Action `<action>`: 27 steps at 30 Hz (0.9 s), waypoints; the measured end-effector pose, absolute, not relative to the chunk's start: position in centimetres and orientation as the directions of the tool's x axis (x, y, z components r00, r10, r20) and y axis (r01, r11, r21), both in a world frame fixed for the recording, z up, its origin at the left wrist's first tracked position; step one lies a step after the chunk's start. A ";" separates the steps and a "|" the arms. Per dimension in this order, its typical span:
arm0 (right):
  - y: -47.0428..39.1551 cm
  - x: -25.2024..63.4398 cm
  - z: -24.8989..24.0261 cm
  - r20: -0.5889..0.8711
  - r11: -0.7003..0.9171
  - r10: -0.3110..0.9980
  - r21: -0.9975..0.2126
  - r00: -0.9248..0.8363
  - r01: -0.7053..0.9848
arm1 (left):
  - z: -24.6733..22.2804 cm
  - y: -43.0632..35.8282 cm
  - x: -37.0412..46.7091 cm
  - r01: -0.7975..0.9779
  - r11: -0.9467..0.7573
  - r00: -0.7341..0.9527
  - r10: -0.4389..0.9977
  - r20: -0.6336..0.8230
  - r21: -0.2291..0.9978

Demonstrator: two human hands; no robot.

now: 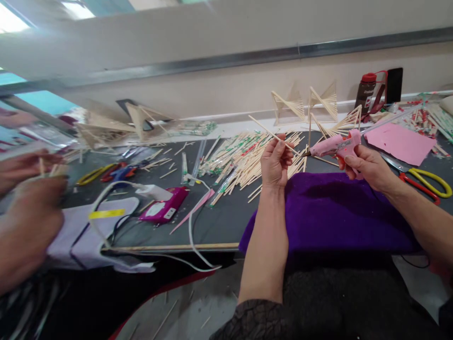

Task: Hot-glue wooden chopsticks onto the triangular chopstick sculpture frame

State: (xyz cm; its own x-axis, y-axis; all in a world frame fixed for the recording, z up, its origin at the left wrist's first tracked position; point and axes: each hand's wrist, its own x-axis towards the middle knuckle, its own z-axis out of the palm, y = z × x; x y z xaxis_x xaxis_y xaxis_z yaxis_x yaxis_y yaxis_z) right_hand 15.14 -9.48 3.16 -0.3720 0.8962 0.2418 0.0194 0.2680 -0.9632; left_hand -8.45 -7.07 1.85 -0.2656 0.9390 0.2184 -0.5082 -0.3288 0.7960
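Note:
My left hand [276, 160] pinches a thin wooden stick [262, 126] that slants down to the right. In my right hand [364, 163] is a pink glue gun [332, 145], its dark nozzle pointing left and at or very near the stick's lower end. Whether the two touch is too small to tell. Both hands are above a purple cloth [339, 212] at the table's front edge. Many loose sticks [244, 156] are spread just beyond and left of my left hand.
Stick structures [288, 107] stand by the wall, near a dark bottle [365, 94]. Yellow-red scissors [430, 182] and pink paper [399, 141] lie at the right. A magenta power box [164, 205] with white cables is left of centre. Another person's blurred hands are at far left.

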 end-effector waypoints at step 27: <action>-9.0 15.2 2.3 0.268 0.322 0.892 -0.942 -0.365 0.097 | 1.9 -7.1 -8.3 -0.534 -0.317 -0.260 0.944 0.204 0.784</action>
